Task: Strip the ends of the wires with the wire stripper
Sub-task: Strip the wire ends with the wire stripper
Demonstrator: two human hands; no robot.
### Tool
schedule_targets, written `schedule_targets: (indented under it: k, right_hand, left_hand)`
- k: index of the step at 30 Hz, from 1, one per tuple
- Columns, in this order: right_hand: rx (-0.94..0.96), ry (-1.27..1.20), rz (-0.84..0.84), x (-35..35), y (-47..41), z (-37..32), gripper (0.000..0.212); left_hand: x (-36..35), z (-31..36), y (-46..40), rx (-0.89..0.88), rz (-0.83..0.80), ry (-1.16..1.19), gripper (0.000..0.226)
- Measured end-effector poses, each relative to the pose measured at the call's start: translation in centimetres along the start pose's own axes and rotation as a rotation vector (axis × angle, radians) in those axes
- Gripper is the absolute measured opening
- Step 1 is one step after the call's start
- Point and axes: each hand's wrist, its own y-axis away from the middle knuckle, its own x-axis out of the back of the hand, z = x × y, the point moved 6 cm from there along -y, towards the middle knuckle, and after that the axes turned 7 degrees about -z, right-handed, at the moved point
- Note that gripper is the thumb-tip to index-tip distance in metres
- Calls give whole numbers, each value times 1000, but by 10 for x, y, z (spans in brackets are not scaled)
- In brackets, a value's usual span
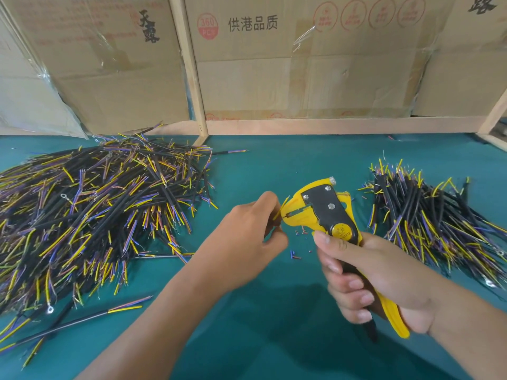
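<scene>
My right hand (367,281) grips the handles of a yellow and black wire stripper (322,208), whose jaws point left. My left hand (252,231) pinches a wire (280,212) with yellow strands right at the stripper's jaws; most of the wire is hidden behind my fingers. A large pile of black cables with yellow, blue and purple ends (90,212) lies on the left of the green table (274,165). A smaller pile of such cables (433,215) lies on the right.
Small bits of cut insulation (295,255) lie on the table below the stripper. A few loose cables (82,318) lie near the front left. Cardboard boxes (301,64) and a wooden frame (192,69) stand along the back edge.
</scene>
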Motion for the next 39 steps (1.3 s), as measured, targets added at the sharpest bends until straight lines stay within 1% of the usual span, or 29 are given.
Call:
schedule_targets:
  k: [3, 6, 9, 15, 18, 20, 24, 27, 29, 33, 36, 38, 39]
  right_hand:
    - [69, -112, -52, 13, -3, -4, 48]
    - [136, -179, -52, 33, -16, 0, 43]
    - [83, -213, -25, 48, -33, 19, 40]
    - [40, -218, -67, 53, -41, 35, 38]
    - [3, -229, 22, 47, -41, 30, 42]
    - [-24, -250, 91, 42, -39, 26, 38]
    - [-27, -253, 127, 36, -36, 21, 31]
    - [-26, -250, 140, 35, -35, 21, 32]
    - [-25, -255, 143, 36, -35, 21, 32]
    - [-36, -311, 120, 38, -38, 25, 31]
    - [-65, -402, 70, 38, -42, 34, 32]
    - [-95, -463, 33, 37, -43, 41, 38]
    - [-102, -482, 23, 36, -44, 43, 39]
  left_hand:
    - [5, -10, -1, 30, 22, -21, 18]
    - [12, -17, -2, 57, 62, -8, 18]
    - [10, -17, -3, 48, 68, 21, 21]
    - [10, -19, -3, 48, 48, 55, 22]
    - [9, -17, -2, 35, 54, 111, 25]
    - [9, -15, -2, 22, 58, 121, 28]
    - [10, -14, -2, 18, 65, 88, 33]
    - [9, -16, -2, 18, 71, 86, 36]
    - [8, -18, -2, 21, 69, 96, 33]
    - [9, -23, -4, 46, 74, 121, 18]
    - [9, -24, -3, 68, 108, 182, 11]
    - [7, -26, -5, 115, 134, 338, 11]
    - [5, -29, -6, 172, 158, 447, 13]
